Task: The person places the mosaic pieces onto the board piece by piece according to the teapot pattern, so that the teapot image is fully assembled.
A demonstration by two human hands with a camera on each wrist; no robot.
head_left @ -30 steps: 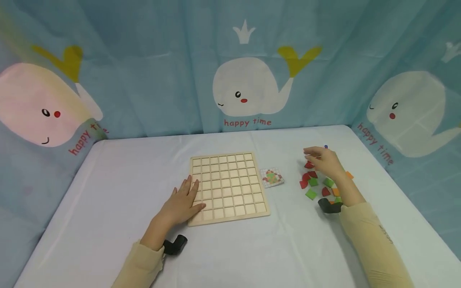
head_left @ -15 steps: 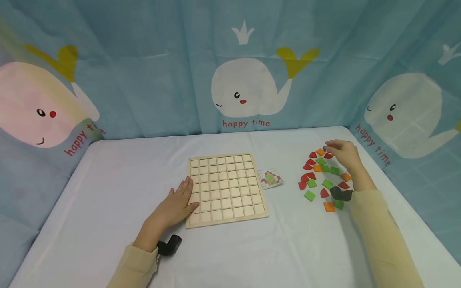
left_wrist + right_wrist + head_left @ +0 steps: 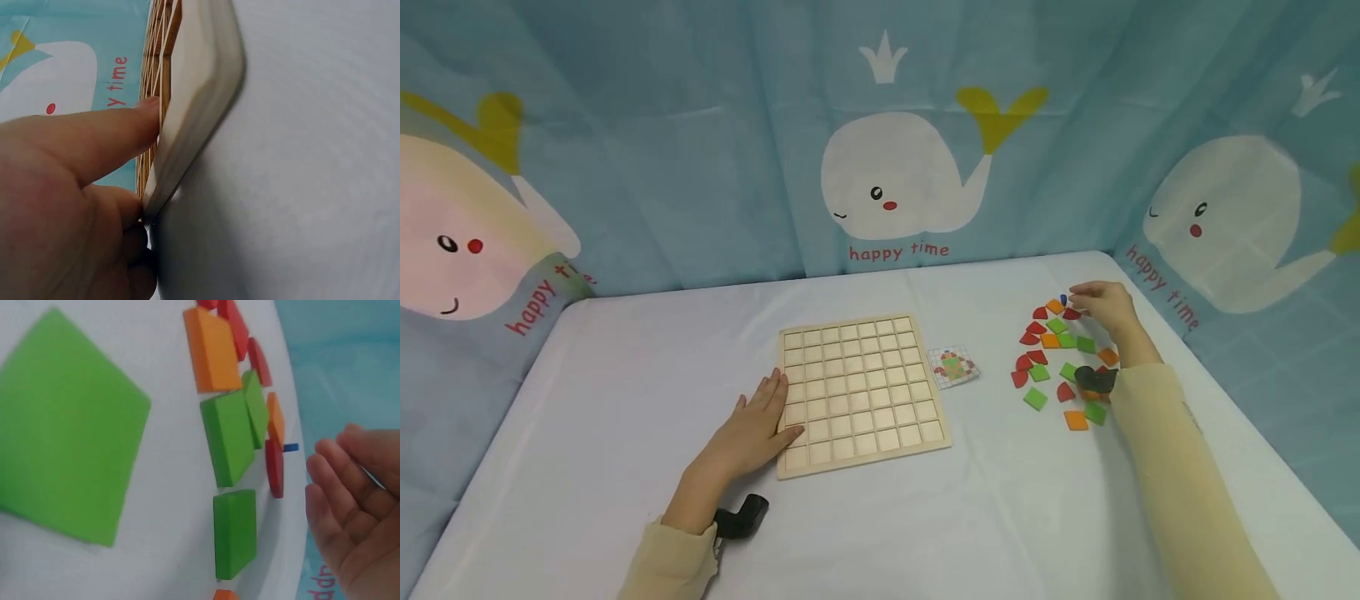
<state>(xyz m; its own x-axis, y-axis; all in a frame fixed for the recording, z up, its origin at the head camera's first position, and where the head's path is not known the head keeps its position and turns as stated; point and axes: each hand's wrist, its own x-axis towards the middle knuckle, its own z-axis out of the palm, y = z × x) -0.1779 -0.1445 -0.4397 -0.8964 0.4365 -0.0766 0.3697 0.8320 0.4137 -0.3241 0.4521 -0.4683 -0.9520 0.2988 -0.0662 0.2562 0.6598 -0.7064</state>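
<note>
My left hand (image 3: 747, 435) rests on the left edge of a wooden grid board (image 3: 863, 392), its fingers straight. In the left wrist view the thumb (image 3: 106, 137) lies over the rim of that board. On the right, my right hand (image 3: 1107, 308) hovers over the far end of a scatter of flat pieces, nothing visible in its fingers. Nearest to it are a small blue piece (image 3: 1063, 300), a red fan-shaped piece (image 3: 1072, 314) and an orange square (image 3: 1056, 307). In the right wrist view the fingertips stay apart from the blue piece (image 3: 291, 447).
A pattern card (image 3: 953, 367) lies just right of the board. Green squares (image 3: 1035, 398), orange squares (image 3: 1076, 421) and red fan-shaped pieces (image 3: 1065, 392) are spread over the right of the white tablecloth (image 3: 985, 508). A whale-print curtain (image 3: 737, 192) borders the table.
My right hand has moved right from above the red pieces to beside the blue piece, uncovering pieces beneath. My left hand stays on the board. The head view has shifted slightly.
</note>
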